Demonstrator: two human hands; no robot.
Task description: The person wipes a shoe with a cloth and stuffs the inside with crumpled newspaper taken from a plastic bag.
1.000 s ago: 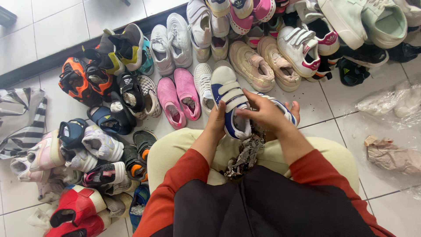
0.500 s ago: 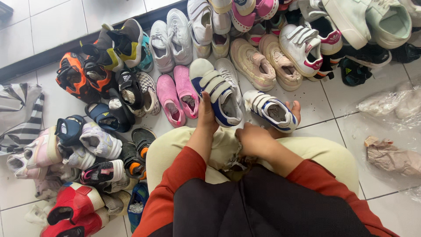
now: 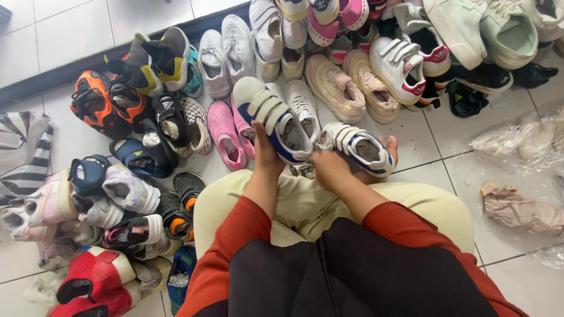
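The person sat on the tiled floor (image 3: 70,35) with both forearms stretched forward over the knees, red sleeves pushed back from the wrists. The left hand (image 3: 265,154) was raised, palm toward the shoe pile, with its fingers closed around the heel end of a white and blue strap sneaker (image 3: 275,119). That sneaker stood tilted above the hand, toe pointing away and up to the left, its opening facing the camera. The right hand (image 3: 330,167) was lower and turned inward, and it gripped the matching sneaker (image 3: 359,148) at its near end. The fingertips (image 3: 392,147) showed past the far side of that shoe, so the grip wrapped underneath it. The second sneaker lay roughly level, toe to the right, just above the cream trousers (image 3: 305,202). The two sneakers were near each other but apart.

A pair of pink shoes (image 3: 226,134) lay just left of the raised sneaker. Orange and black shoes (image 3: 100,105) stood further left, and red shoes (image 3: 97,282) lay by the left knee. Beige strap shoes (image 3: 346,88) sat beyond the hands. Clear plastic bags (image 3: 517,170) lay on the floor at the right
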